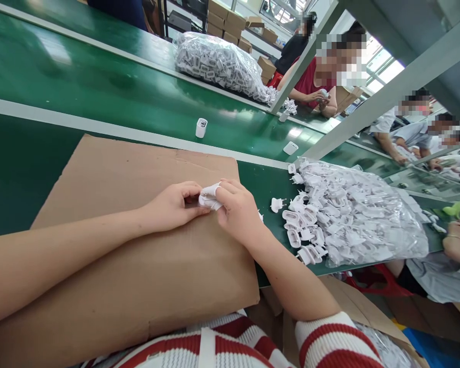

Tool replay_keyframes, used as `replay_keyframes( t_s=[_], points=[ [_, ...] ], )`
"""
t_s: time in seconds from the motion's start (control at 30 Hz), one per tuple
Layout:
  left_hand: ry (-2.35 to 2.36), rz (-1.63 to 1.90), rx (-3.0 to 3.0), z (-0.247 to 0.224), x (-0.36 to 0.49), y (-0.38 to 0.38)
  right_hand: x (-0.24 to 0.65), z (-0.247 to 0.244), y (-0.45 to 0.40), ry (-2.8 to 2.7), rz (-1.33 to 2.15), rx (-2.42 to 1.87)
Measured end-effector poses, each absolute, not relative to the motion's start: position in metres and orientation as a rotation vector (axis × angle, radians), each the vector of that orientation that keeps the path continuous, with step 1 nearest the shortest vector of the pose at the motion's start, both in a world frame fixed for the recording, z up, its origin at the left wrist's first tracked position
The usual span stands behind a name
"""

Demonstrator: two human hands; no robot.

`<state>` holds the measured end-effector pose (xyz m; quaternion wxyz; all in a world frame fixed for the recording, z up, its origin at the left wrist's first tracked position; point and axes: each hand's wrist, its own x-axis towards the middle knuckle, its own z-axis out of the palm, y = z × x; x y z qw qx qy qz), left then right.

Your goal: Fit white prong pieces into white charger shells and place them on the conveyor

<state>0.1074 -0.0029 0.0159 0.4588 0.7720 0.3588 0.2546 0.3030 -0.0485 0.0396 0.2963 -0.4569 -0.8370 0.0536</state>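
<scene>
Above a sheet of brown cardboard, my two hands meet over a white plastic plug housing. My left hand pinches its left end between thumb and fingers. From the right, my right hand is closed around the other end, and its fingers hide part of the piece. To the right of that hand lies a loose white two-pin plug part. More such parts spill from the mouth of a clear plastic bag full of them.
On the green conveyor belt stand one white charger and another white piece. A second filled bag lies beyond it. A slanting metal post rises at the right. Co-workers sit across and at the far right.
</scene>
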Motion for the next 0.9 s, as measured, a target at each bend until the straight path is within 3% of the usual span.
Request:
replay_keyframes(
  t_s=[0.63,0.8,0.9],
  points=[
    [0.891,0.683,1.891,0.013,0.111,-0.011,0.304,0.025,-0.044,-2.048,0.224,-1.330],
    [0.928,0.631,1.918,0.027,0.111,-0.004,0.326,0.053,-0.060,-2.052,0.456,-1.363],
    [1.152,0.753,1.924,0.041,0.097,0.030,0.357,0.074,-0.078,-2.245,0.371,-1.593]
  ],
)
